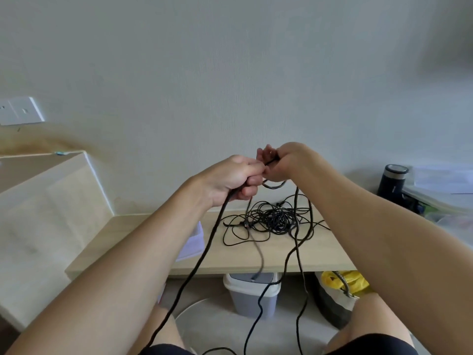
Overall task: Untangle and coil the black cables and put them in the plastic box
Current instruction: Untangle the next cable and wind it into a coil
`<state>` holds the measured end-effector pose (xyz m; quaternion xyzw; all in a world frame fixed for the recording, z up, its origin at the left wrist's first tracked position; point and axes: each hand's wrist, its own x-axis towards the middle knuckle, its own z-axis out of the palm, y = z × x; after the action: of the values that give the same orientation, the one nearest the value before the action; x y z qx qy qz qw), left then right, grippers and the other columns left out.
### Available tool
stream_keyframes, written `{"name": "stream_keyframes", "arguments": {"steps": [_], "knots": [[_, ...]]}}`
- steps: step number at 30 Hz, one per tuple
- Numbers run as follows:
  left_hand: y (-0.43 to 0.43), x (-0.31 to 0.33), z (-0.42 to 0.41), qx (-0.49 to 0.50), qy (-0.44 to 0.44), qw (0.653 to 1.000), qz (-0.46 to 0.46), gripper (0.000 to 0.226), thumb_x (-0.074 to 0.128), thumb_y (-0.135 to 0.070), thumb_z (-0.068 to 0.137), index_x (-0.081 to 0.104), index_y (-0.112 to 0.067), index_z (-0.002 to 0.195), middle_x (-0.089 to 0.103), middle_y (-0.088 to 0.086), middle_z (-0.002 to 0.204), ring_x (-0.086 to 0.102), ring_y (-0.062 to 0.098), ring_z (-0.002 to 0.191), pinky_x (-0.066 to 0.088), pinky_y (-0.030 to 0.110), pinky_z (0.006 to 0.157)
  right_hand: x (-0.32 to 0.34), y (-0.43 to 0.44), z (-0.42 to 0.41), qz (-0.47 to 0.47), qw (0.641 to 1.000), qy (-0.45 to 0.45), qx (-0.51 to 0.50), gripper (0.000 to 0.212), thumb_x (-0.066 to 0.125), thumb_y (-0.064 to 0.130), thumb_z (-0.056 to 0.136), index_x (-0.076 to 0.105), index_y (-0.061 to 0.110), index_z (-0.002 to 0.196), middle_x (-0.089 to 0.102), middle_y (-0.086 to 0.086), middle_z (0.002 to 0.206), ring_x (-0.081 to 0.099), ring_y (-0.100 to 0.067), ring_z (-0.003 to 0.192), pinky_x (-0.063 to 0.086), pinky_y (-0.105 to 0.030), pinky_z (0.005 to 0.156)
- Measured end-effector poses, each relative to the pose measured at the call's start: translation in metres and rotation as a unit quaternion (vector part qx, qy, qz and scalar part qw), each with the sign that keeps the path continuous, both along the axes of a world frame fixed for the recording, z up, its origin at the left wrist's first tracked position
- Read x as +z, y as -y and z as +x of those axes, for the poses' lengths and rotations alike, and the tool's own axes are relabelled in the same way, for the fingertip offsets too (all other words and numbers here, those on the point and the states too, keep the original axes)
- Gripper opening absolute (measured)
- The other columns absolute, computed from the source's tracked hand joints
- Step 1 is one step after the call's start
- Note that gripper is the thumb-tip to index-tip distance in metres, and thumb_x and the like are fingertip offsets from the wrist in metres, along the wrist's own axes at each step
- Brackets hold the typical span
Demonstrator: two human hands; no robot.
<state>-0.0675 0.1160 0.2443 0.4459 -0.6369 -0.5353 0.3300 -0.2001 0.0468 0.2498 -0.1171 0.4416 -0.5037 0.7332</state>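
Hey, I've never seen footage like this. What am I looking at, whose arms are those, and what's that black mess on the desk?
There is no machine here: a person wears a wide-angle camera on the head, so this picture looks forward and down along their own bare arms. The left hand and the right hand meet in the air, fingers curled round a thick black cable whose lengths hang toward the floor. On the wooden desk lies a tangle of thinner black cables. A dark flask stands at the right, and a bin sits below the desk.
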Motion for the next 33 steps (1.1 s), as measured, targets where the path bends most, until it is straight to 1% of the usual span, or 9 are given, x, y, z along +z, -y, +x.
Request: {"name": "stream_keyframes", "arguments": {"steps": [6, 8, 11, 13, 16, 21, 24, 28, 33], "knots": [[-0.008, 0.005, 0.016, -0.057, 0.079, 0.995, -0.007, 0.021, 0.037, -0.011, 0.108, 0.054, -0.008, 0.096, 0.033, -0.005, 0.056, 0.033, 0.006, 0.040, 0.026, 0.015, 0.039, -0.002, 0.016, -0.010, 0.032, 0.998, 0.045, -0.011, 0.027, 0.037, 0.012, 0.101, 0.050, 0.006, 0.079, 0.050, -0.002, 0.058, 0.052, -0.020, 0.042, 0.047, -0.024, 0.047], [-0.007, 0.006, 0.018, -0.055, 0.070, 0.996, 0.026, 0.019, 0.038, -0.011, 0.108, 0.053, -0.010, 0.095, 0.037, -0.005, 0.057, 0.043, 0.008, 0.044, 0.032, 0.016, 0.041, -0.005, 0.020, -0.008, -0.002, 0.999, 0.047, 0.002, 0.032, 0.041, 0.016, 0.103, 0.044, 0.009, 0.072, 0.041, -0.001, 0.048, 0.036, -0.012, 0.037, 0.031, -0.015, 0.035], [-0.002, 0.006, 0.016, 0.000, 0.029, 0.996, 0.078, 0.014, 0.044, -0.008, 0.105, 0.057, -0.006, 0.098, 0.056, 0.002, 0.067, 0.059, 0.012, 0.056, 0.049, 0.021, 0.045, -0.008, 0.016, 0.007, -0.090, 0.992, 0.022, 0.080, 0.043, 0.037, 0.031, 0.106, 0.030, 0.015, 0.066, 0.022, 0.002, 0.040, 0.019, -0.009, 0.031, 0.014, -0.019, 0.030], [0.004, 0.001, 0.013, 0.081, -0.032, 0.991, 0.105, 0.013, 0.049, -0.009, 0.103, 0.056, -0.005, 0.093, 0.055, 0.004, 0.067, 0.051, 0.009, 0.045, 0.044, 0.019, 0.038, -0.006, 0.009, 0.019, -0.150, 0.981, -0.013, 0.121, 0.037, 0.033, 0.024, 0.108, 0.033, 0.014, 0.073, 0.025, 0.001, 0.048, 0.025, -0.011, 0.038, 0.022, -0.021, 0.037], [0.008, -0.008, 0.009, 0.116, -0.082, 0.987, 0.076, 0.022, 0.046, -0.016, 0.106, 0.049, -0.014, 0.084, 0.034, -0.006, 0.053, 0.024, 0.003, 0.038, 0.017, 0.015, 0.031, -0.003, 0.001, 0.022, -0.211, 0.968, -0.055, 0.121, 0.023, 0.036, 0.014, 0.107, 0.041, 0.009, 0.085, 0.040, -0.005, 0.057, 0.038, -0.015, 0.054, 0.037, -0.027, 0.057], [0.001, -0.001, 0.003, 0.066, 0.007, 0.997, -0.035, 0.023, 0.042, -0.019, 0.107, 0.054, -0.010, 0.090, 0.029, -0.010, 0.052, 0.021, 0.004, 0.040, 0.014, 0.016, 0.035, -0.014, 0.007, 0.012, -0.246, 0.945, -0.213, 0.039, 0.040, 0.052, 0.039, 0.100, 0.052, 0.006, 0.077, 0.052, -0.007, 0.060, 0.050, -0.018, 0.041, 0.052, -0.032, 0.051], [-0.005, 0.007, 0.007, 0.031, 0.056, 0.996, -0.064, 0.024, 0.042, -0.019, 0.108, 0.056, -0.007, 0.092, 0.031, -0.011, 0.052, 0.023, 0.004, 0.041, 0.017, 0.016, 0.037, -0.015, 0.019, -0.007, -0.167, 0.972, -0.168, -0.009, 0.038, 0.050, 0.037, 0.101, 0.054, 0.007, 0.078, 0.053, -0.008, 0.061, 0.054, -0.021, 0.044, 0.050, -0.029, 0.045], [-0.011, 0.013, 0.005, 0.007, 0.091, 0.993, -0.078, 0.024, 0.043, -0.019, 0.108, 0.056, -0.008, 0.091, 0.032, -0.012, 0.051, 0.024, 0.004, 0.040, 0.017, 0.016, 0.038, -0.006, 0.022, -0.020, -0.059, 0.994, -0.090, -0.001, 0.032, 0.050, 0.006, 0.099, 0.052, 0.006, 0.068, 0.053, -0.011, 0.044, 0.054, -0.020, 0.033, 0.046, -0.023, 0.036], [-0.015, 0.019, 0.021, -0.023, 0.105, 0.993, -0.058, 0.023, 0.042, -0.018, 0.108, 0.055, -0.008, 0.091, 0.029, -0.010, 0.054, 0.022, 0.003, 0.041, 0.015, 0.016, 0.038, 0.003, 0.019, -0.021, -0.093, 0.985, -0.141, 0.026, 0.035, 0.045, 0.003, 0.099, 0.059, -0.001, 0.067, 0.064, -0.019, 0.066, 0.063, -0.027, 0.062, 0.056, -0.034, 0.060]]}}
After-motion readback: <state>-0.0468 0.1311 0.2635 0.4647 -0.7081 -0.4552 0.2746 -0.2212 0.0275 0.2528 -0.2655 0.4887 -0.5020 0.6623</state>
